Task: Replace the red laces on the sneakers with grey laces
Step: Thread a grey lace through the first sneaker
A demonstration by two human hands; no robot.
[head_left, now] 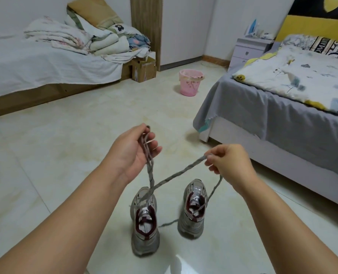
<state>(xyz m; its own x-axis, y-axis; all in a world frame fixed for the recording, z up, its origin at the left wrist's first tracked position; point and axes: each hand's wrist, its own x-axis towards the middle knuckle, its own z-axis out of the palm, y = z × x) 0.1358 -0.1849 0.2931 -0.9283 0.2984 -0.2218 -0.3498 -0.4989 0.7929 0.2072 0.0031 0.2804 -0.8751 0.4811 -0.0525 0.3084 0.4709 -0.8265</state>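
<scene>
A: Holding grey lace (176, 175) in both hands. Left hand (133, 152) has fingers (154, 144) curled round a bunched loop of it, palm facing right.

B: Right hand (230, 160)?

A: Fingers pinch the lace end at the tip, strand running taut down toward the left sneaker (145, 224).

B: Sneakers where?

A: Both on the floor (65, 135), mid-lower area, heels toward the camera, side by side but apart. Right sneaker (193, 210) has another grey strand hanging across its opening; a loose end lies on the floor between the shoes.

B: Anything else?

A: Pink bin (189, 82) further back, grey-sheeted bed (263, 115) at right, white bed (45, 62) at left.
</scene>
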